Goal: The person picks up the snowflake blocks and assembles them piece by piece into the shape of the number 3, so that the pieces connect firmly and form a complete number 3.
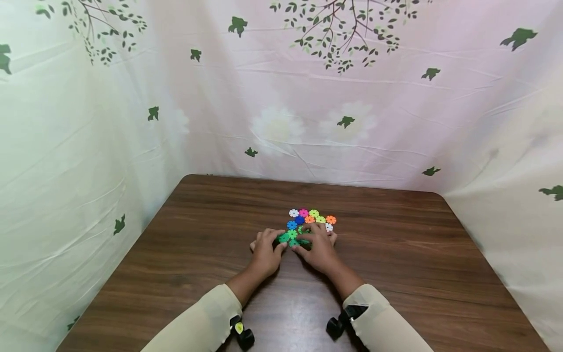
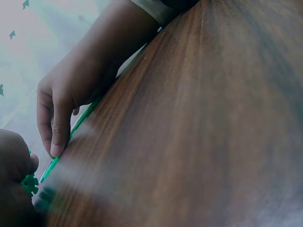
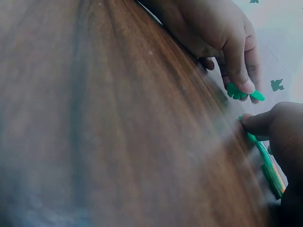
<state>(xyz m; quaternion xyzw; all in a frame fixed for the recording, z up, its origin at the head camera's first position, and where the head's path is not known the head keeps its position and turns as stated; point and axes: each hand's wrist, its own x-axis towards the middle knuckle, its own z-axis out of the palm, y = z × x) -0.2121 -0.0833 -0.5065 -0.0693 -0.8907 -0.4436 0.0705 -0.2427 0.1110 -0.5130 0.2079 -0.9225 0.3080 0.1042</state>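
Note:
Flat, notched plastic discs, the interlocking flower-shaped building kind, lie joined in a patch near the table's middle in the head view. My left hand (image 1: 266, 252) pinches a green disc (image 1: 284, 237) at the patch's near left; in the right wrist view that disc (image 3: 234, 91) tilts between thumb and fingers. On the near right, my right hand (image 1: 320, 249) holds the green part of the patch, thumb at the near edge and fingers over the top. Beyond the hands show blue (image 1: 292, 225), white (image 1: 293, 213), magenta (image 1: 303, 212), yellow and orange (image 1: 331, 220) discs. My right hand hides some discs.
The brown wood-grain table (image 1: 184, 274) extends around the hands. A pale curtain (image 1: 281, 98) printed with leaves and birds hangs behind it and along both sides. Black wrist devices (image 1: 335, 328) sit at both sleeve cuffs.

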